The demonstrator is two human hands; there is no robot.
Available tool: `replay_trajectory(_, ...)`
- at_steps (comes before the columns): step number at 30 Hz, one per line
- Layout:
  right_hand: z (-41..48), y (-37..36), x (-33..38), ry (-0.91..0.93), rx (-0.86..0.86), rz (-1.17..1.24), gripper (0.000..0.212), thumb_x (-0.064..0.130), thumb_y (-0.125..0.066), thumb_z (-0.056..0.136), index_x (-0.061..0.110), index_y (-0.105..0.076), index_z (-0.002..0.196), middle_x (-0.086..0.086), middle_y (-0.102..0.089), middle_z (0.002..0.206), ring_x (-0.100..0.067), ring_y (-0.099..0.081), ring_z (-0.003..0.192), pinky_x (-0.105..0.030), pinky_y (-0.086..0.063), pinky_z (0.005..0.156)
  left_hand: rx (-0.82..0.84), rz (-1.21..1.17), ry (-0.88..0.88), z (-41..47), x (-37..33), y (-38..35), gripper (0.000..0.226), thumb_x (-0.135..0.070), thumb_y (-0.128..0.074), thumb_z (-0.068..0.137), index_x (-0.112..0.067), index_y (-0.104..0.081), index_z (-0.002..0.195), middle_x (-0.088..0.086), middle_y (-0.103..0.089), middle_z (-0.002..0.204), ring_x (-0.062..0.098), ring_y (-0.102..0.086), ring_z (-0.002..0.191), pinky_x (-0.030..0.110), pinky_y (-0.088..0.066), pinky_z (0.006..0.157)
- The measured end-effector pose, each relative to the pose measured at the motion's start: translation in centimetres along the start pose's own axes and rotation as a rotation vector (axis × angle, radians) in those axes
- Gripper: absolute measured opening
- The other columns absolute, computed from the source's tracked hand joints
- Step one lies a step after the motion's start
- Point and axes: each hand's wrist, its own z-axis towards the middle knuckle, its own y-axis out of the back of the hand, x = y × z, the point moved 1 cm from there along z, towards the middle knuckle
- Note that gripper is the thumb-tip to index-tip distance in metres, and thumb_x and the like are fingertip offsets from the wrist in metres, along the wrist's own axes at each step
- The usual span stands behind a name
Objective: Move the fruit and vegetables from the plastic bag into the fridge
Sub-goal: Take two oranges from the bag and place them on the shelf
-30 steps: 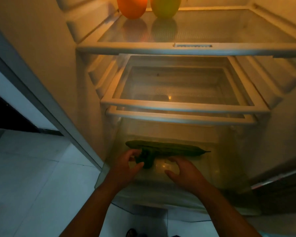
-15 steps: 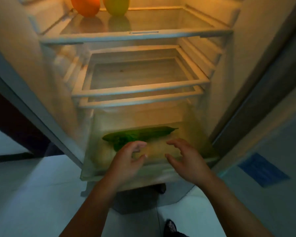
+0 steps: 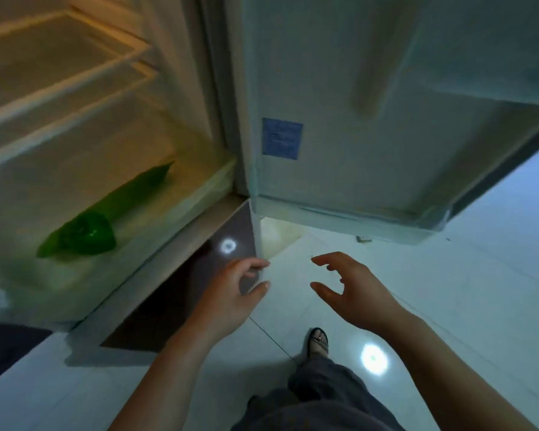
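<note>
A long green cucumber [image 3: 137, 189] and a green pepper [image 3: 86, 233] lie together in the clear bottom drawer [image 3: 196, 197] of the open fridge, at the left. My left hand [image 3: 231, 293] hovers over the floor by the fridge's base, fingers spread, holding nothing. My right hand [image 3: 352, 289] is beside it over the white tiles, also empty with fingers apart. Both hands are outside the drawer, well to the right of the vegetables. The plastic bag is out of view.
The open fridge door [image 3: 355, 119] stands ahead on the right, with a blue sticker [image 3: 282, 138]. Bare fridge shelves [image 3: 59, 82] sit above the drawer. A dark base panel [image 3: 199, 275] runs under the fridge. My sandalled foot [image 3: 318, 342] rests on the white tiled floor.
Both hands have pulled back out of the drawer, leaving the cucumber and pepper there. The view has swung right and down, so the upper shelf with its fruit is gone from sight.
</note>
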Motion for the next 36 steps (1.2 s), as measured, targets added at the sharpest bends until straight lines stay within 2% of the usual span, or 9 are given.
replay_trajectory(4, -3.9, 2.9, -3.7, -0.125, -0.105, 0.027, 0.043, 0.037, -0.060, 0.087, 0.027, -0.049, 0.127, 0.010, -0.052, 0.129, -0.007, -0.050, 0.113, -0.026, -0.043, 0.097, 0.141, 0.050, -0.080, 1.5, -3.1, -4.1, 0.027, -0.023, -0.065, 0.084, -0.036, -0.057, 0.107, -0.025, -0.052, 0.110, -0.007, -0.051, 0.103, 0.004, -0.038, 0.075)
replay_trajectory(6, -5.8, 4.5, -5.7, -0.170, -0.151, 0.047, 0.041, 0.037, -0.060, 0.087, 0.027, -0.050, 0.126, 0.011, -0.052, 0.127, -0.004, -0.049, 0.112, -0.021, -0.041, 0.094, 0.197, 0.085, -0.132, 2.6, -5.1, -6.9, 0.028, -0.021, -0.065, 0.084, -0.035, -0.057, 0.106, -0.021, -0.053, 0.110, -0.005, -0.051, 0.101, 0.000, -0.038, 0.073)
replay_trajectory(11, -11.6, 10.1, -13.0, -0.306, -0.249, 0.072, 0.040, 0.036, -0.060, 0.087, 0.029, -0.050, 0.124, 0.014, -0.052, 0.124, 0.001, -0.047, 0.107, -0.015, -0.037, 0.090, 0.387, 0.174, -0.256, 5.4, -11.6, -17.7, 0.028, -0.024, -0.066, 0.083, -0.033, -0.059, 0.109, -0.018, -0.055, 0.111, -0.008, -0.051, 0.099, 0.000, -0.036, 0.075)
replay_trajectory(17, -19.7, 19.2, -24.7, -0.440, -0.341, 0.036, 0.041, 0.036, -0.059, 0.087, 0.029, -0.048, 0.126, 0.015, -0.050, 0.124, 0.000, -0.047, 0.109, -0.015, -0.036, 0.089, 0.607, 0.206, -0.317, 7.4, -21.1, -34.8, 0.026, -0.033, -0.062, 0.085, -0.038, -0.055, 0.109, -0.021, -0.054, 0.114, -0.005, -0.051, 0.103, 0.015, -0.040, 0.085)
replay_trajectory(21, -24.7, 23.5, -31.5, -0.552, -0.373, 0.013, 0.041, 0.037, -0.057, 0.088, 0.028, -0.048, 0.127, 0.014, -0.050, 0.127, -0.004, -0.048, 0.112, -0.017, -0.035, 0.089, 0.748, 0.324, -0.386, 8.1, -26.0, -44.1, 0.030, -0.035, -0.060, 0.086, -0.035, -0.054, 0.115, -0.017, -0.053, 0.118, -0.002, -0.051, 0.104, 0.019, -0.040, 0.088)
replay_trajectory(27, -27.1, 27.2, -37.9, -0.630, -0.346, 0.084, 0.041, 0.042, -0.055, 0.088, 0.031, -0.046, 0.127, 0.020, -0.046, 0.128, 0.000, -0.046, 0.114, -0.018, -0.038, 0.091, 0.782, 0.471, -0.426, 11.0, -31.3, -50.0, 0.034, -0.041, -0.057, 0.087, -0.037, -0.050, 0.120, -0.018, -0.051, 0.119, 0.000, -0.050, 0.105, 0.019, -0.040, 0.089)
replay_trajectory(31, -23.6, 29.3, -41.2, -0.587, -0.318, 0.106, 0.040, 0.040, -0.054, 0.089, 0.031, -0.046, 0.128, 0.021, -0.046, 0.127, 0.002, -0.045, 0.114, -0.014, -0.033, 0.087, 0.776, 0.501, -0.403, 14.8, -32.3, -51.4, 0.034, -0.038, -0.057, 0.088, -0.035, -0.050, 0.121, -0.017, -0.051, 0.119, 0.001, -0.050, 0.105, 0.019, -0.040, 0.088)
replay_trajectory(36, -16.9, 32.8, -45.1, -0.474, -0.184, 0.076, 0.042, 0.041, -0.052, 0.090, 0.031, -0.044, 0.130, 0.019, -0.045, 0.129, 0.003, -0.044, 0.114, -0.010, -0.030, 0.085, 0.697, 0.499, -0.318, 21.4, -31.6, -51.3, 0.035, -0.040, -0.057, 0.087, -0.036, -0.049, 0.121, -0.018, -0.049, 0.118, 0.002, -0.049, 0.107, 0.018, -0.040, 0.085)
